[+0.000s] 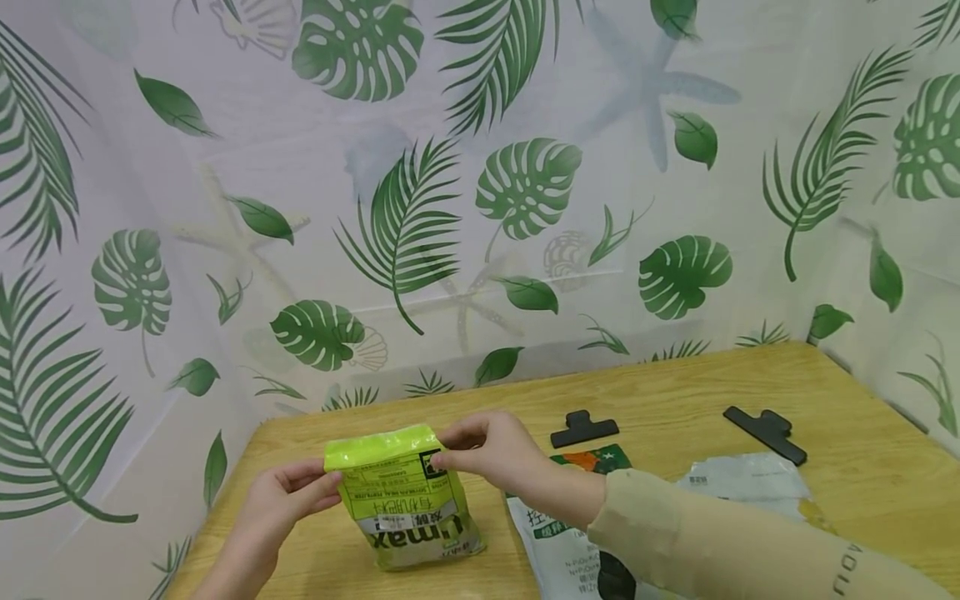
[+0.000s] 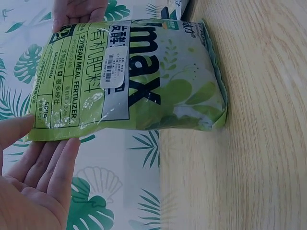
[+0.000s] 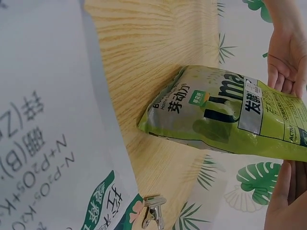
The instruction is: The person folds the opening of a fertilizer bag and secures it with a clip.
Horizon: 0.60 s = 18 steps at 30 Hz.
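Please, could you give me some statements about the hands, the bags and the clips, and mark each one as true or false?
1. The left hand pinches the green bag. True.
2. The right hand holds a clip. False: the right hand pinches the green bag near an upper corner.
3. In the head view, the print on the green bag is upside down. True.
4. The clips are red. False: the clips are black.
5. The right sleeve hides part of the white bag in the head view. True.
6. One clip is fastened on the green bag. False: both lie on the table.
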Each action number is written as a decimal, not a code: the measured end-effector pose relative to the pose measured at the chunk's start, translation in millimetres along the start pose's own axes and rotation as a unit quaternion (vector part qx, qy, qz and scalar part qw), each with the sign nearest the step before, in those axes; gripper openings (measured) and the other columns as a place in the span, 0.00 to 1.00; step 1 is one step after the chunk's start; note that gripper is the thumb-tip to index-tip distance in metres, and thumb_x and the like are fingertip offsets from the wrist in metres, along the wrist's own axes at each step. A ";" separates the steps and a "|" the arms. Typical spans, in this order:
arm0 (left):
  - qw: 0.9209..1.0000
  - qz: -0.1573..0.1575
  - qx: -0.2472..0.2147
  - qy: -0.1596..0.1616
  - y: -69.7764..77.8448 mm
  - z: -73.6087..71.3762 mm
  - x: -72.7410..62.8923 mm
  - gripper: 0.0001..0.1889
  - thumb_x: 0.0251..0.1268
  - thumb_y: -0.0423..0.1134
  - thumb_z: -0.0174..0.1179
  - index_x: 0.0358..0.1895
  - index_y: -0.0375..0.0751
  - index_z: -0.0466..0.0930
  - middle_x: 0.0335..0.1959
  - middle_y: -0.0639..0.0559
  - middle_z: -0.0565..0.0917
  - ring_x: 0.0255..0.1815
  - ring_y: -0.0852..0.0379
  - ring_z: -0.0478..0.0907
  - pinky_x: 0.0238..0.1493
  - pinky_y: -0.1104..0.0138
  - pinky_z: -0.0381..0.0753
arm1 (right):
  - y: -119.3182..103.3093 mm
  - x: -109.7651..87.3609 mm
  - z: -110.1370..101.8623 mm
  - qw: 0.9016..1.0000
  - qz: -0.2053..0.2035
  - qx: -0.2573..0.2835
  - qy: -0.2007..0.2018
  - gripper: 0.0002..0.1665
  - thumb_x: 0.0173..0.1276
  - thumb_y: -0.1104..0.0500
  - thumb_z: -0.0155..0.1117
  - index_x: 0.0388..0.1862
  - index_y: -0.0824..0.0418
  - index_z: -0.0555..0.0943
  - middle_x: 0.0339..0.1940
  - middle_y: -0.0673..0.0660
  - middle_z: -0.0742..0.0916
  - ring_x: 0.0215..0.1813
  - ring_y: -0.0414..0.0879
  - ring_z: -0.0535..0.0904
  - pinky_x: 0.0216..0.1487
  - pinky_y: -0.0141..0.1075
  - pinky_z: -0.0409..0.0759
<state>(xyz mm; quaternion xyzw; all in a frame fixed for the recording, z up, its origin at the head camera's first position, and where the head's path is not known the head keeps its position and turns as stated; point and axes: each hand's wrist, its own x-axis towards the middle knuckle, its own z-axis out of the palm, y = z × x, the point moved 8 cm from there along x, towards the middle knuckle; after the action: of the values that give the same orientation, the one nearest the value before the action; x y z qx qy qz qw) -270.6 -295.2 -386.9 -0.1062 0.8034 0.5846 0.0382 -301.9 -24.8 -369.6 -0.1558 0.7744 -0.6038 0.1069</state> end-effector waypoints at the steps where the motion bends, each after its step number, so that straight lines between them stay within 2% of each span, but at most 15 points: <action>1: 1.000 0.002 -0.005 0.004 0.6 -0.2 0.0 0.20 0.75 0.37 0.67 0.60 0.25 0.83 0.42 0.55 0.92 0.39 0.65 0.90 0.50 0.66 0.90 | 0.2 0.3 0.0 1.000 0.001 0.001 0.002 0.16 0.68 0.57 0.79 0.52 0.60 0.91 0.49 0.55 0.92 0.47 0.41 0.86 0.53 0.42 0.87; 5: 0.999 0.009 -0.030 0.024 3.9 -1.8 0.3 0.16 0.75 0.36 0.66 0.57 0.27 0.84 0.38 0.60 0.91 0.36 0.66 0.89 0.49 0.68 0.90 | -0.7 1.2 -0.8 1.000 0.000 -0.003 0.011 0.14 0.68 0.57 0.79 0.51 0.60 0.92 0.48 0.54 0.92 0.46 0.41 0.86 0.52 0.41 0.87; 11: 0.998 0.020 -0.057 0.036 8.5 -2.8 -0.5 0.04 0.75 0.33 0.65 0.44 0.37 0.88 0.31 0.64 0.89 0.34 0.66 0.89 0.48 0.68 0.90 | -3.1 2.4 -1.4 1.000 -0.003 -0.003 0.018 0.16 0.68 0.57 0.78 0.53 0.59 0.91 0.48 0.54 0.93 0.50 0.45 0.87 0.53 0.42 0.87; 15: 0.997 0.020 -0.065 0.038 9.1 -2.3 -0.3 0.04 0.75 0.32 0.65 0.40 0.39 0.87 0.30 0.64 0.88 0.33 0.66 0.88 0.47 0.68 0.90 | -4.7 3.1 -1.4 1.000 0.002 0.006 0.019 0.18 0.69 0.57 0.78 0.56 0.59 0.90 0.52 0.54 0.92 0.53 0.47 0.87 0.56 0.45 0.86; 18: 0.997 0.019 -0.068 0.036 8.1 -1.7 1.2 0.04 0.76 0.32 0.64 0.40 0.40 0.87 0.30 0.64 0.88 0.33 0.66 0.87 0.46 0.70 0.89 | -6.2 3.4 -1.7 1.000 0.001 0.008 0.019 0.18 0.69 0.57 0.78 0.57 0.59 0.90 0.52 0.54 0.92 0.53 0.46 0.86 0.56 0.44 0.86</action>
<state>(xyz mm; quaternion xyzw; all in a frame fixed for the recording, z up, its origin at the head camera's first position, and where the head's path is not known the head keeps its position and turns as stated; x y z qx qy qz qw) -273.5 -294.6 -379.0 -0.1143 0.7646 0.6342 -0.0091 -304.9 -26.0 -363.1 -0.1431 0.7715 -0.6128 0.0938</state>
